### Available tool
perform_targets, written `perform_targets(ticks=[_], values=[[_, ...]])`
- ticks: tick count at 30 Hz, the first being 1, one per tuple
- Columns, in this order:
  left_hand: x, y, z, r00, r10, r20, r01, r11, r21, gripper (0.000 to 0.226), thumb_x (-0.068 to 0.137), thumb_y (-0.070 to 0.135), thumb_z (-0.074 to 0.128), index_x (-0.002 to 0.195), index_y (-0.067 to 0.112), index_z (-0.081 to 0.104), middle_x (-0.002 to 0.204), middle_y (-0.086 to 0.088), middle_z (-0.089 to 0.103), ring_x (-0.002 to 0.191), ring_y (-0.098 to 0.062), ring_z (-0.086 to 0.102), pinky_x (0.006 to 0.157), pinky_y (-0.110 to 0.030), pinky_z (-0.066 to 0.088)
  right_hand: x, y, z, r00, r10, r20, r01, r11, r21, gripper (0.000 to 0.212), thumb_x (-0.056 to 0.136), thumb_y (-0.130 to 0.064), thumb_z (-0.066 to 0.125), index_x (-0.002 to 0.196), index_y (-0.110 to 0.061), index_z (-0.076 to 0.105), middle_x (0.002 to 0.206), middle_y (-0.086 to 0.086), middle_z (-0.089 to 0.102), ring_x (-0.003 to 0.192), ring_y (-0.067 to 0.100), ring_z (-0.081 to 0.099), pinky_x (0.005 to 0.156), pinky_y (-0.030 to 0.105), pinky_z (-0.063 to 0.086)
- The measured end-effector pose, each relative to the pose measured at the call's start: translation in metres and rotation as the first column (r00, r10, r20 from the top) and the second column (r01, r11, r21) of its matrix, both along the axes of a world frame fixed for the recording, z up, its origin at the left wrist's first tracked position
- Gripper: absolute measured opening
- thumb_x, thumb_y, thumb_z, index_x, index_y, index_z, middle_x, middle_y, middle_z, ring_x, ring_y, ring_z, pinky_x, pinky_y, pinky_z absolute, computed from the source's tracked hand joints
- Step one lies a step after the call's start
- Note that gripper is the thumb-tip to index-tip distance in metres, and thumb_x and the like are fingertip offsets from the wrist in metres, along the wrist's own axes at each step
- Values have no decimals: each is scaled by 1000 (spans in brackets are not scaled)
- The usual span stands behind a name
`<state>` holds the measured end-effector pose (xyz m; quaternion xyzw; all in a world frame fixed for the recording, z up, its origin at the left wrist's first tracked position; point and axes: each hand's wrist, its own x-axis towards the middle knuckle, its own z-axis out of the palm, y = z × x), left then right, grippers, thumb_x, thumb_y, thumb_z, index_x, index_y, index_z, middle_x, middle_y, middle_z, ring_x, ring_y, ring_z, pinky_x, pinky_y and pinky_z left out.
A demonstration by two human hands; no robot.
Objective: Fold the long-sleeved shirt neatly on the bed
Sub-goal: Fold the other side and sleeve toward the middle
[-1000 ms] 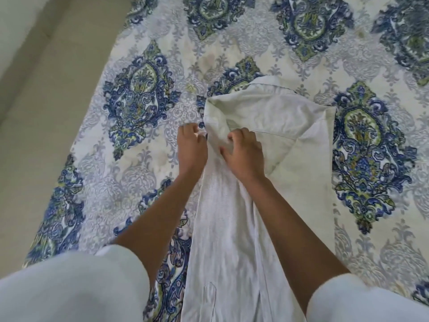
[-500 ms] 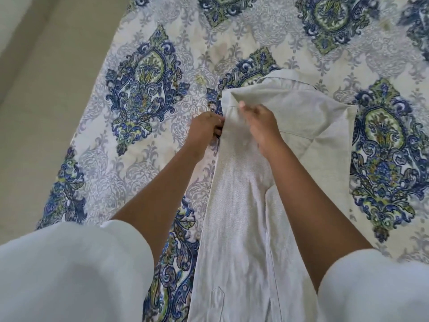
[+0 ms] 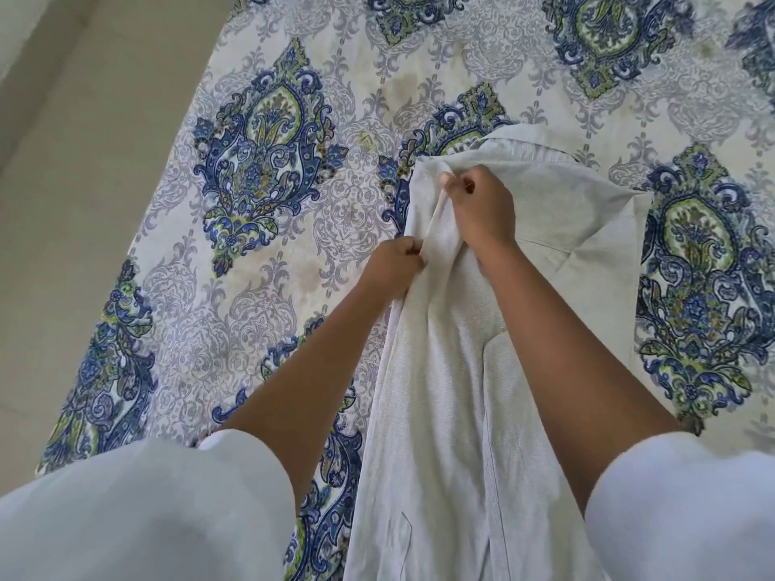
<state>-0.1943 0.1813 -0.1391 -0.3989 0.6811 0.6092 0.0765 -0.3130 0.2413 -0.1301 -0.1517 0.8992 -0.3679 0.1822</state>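
1. The pale grey long-sleeved cotton shirt [image 3: 453, 413] is lying lengthwise on the bed with the blue and green patterned cover [image 3: 260, 169], its collar [image 3: 520, 146] at the far end.
2. The left hand [image 3: 394, 264] is closing on the shirt's left edge, below the collar.
3. The right hand [image 3: 482, 207] is pinching a fold of cloth nearer the collar, fingers shut.
4. The right side of the shirt seems already folded inward; the left side is being folded now.
5. I judge the task about half done: the lengthwise fold of the body is still remaining.
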Motion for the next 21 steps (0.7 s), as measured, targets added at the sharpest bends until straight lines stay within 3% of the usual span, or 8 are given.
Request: perform_targets(ticks=[2,5,8,10,13,15,18,21], values=[[-1,-4,-1,998,47,31,-50,994,101,16,91,2,50,95,11,63,65,-1,56,39,-3,50,40,-13,40,1,0,-6,1000,24,9,-24,999,29,30,94,-35,48,103,-8,59,98,5,62,91,22,57,74,34,44],[-6,-5,-5,996,80,45,-86,986,140,12,92,7,50,85,6,61,70,-12,59,46,-14,54,47,-21,48,-1,1,-15,1000,15,6,-15,997,80,22,91,-29,55,96,-8,60,91,4,60,92,25,58,72,33,42],[-17,-7,-9,993,106,50,-90,965,-247,22,93,15,44,92,-2,59,87,-21,65,71,-31,63,69,-44,56,-2,2,-15,999,-50,14,50,998,32,25,89,-30,60,98,-7,60,87,0,57,81,19,54,67,26,36],[-30,-14,-4,987,155,-35,-153,873,-463,19,93,19,48,102,5,58,97,-12,63,83,-28,61,74,-39,53,-3,3,-13,998,-60,17,60,998,-2,28,90,-34,58,101,-8,60,87,-3,56,80,15,51,68,25,36],[-56,-30,1,994,91,-67,-110,909,-402,19,90,22,56,102,8,55,89,-3,55,78,-20,52,64,-28,42,-6,0,-13,998,-52,27,51,999,16,24,91,-33,57,99,-11,63,88,-1,61,79,15,53,68,26,38],[-72,-41,-2,998,59,-7,-58,952,-301,7,88,15,57,88,9,55,76,-2,50,73,-18,46,61,-26,36,-11,-3,-15,997,-74,20,73,996,54,20,89,-31,59,96,-13,64,89,0,64,77,16,54,63,25,37],[-82,-54,-14,995,73,61,-55,965,-256,19,85,12,59,68,15,52,73,-3,52,75,-20,50,70,-32,48,-15,-4,-18,996,-91,-21,93,990,103,14,88,-27,60,92,-14,65,91,0,65,74,14,50,54,25,31],[-85,-54,-17,991,39,132,10,936,-352,13,89,22,57,88,11,64,78,-3,57,79,-20,53,71,-30,45,-16,-5,-23,998,-27,-65,38,982,184,14,88,-31,59,86,-18,61,88,-1,62,75,15,50,56,26,31]])
